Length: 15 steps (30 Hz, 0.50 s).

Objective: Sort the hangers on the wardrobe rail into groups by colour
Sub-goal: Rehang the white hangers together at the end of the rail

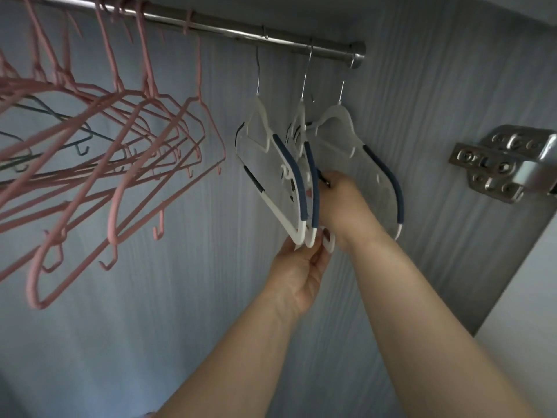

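two bare forearms come up from the bottom of the view — no sleeves, no watch, no rings or bands on either. the left hand (pixel 297 274) and right hand (pixel 342 206) are uncovered too — short nails, no gloves.

Wardrobe back panel (pixel 187 297): grey-blue, fine vertical grain, fills the view behind both grips. Side panel (pixel 437 116), right of the grips: same grey grain, runs up to a pale ceiling strip (pixel 512 7) at the top right corner. Metal door hinge (pixel 506 164), right of the grips and slightly above them: silver, several screw heads visible, fixed to the side panel's outer edge. Pale wall surface (pixel 527 327) below the hinge, lower right.
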Available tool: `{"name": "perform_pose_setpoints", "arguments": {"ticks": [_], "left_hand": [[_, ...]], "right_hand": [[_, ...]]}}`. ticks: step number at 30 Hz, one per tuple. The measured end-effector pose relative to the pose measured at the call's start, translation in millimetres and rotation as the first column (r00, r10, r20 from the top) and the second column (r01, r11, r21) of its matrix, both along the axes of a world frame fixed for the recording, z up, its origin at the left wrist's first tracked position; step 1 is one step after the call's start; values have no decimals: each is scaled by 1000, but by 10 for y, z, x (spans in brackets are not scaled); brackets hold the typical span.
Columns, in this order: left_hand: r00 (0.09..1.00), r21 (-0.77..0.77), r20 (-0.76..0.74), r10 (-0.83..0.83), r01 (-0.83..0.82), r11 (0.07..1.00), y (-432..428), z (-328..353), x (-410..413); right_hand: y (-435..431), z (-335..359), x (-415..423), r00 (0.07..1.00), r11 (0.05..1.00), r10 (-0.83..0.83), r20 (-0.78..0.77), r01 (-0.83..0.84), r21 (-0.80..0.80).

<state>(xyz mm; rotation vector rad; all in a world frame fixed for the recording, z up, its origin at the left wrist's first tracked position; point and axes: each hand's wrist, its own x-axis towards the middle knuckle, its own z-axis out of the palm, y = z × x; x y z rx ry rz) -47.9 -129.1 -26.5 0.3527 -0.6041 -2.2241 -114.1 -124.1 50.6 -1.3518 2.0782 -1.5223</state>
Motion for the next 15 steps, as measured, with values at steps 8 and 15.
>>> {"name": "perform_pose_setpoints", "arguments": {"ticks": [8, 15], "left_hand": [[946, -11, 322, 30, -28, 1000, -172, -648, 299], [401, -512, 757, 515, -124, 850, -433, -1106, 1110]], "right_hand": [[661, -785, 22, 969, 991, 121, 213, -108, -74], [1151, -1432, -159, 961, 961, 260, 96, -268, 76]]}}
